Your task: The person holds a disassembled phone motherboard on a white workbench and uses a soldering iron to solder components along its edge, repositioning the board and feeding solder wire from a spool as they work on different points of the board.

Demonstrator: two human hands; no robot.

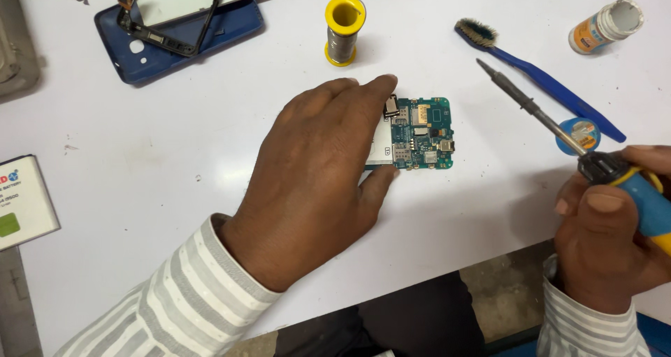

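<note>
White table [175, 182] holds everything. Far left, a blue phone cover [150, 53] with a screen frame on top. Left hand [314, 182] lies flat, fingers spread and open, pressing the green circuit board [423, 133] at centre, probably to keep it from sliding. Right hand [608, 238], near right, is closed around the soldering iron [559, 130], tip angled up and away from the board. Far: blue brush [538, 77], yellow solder spool [342, 30].
</note>
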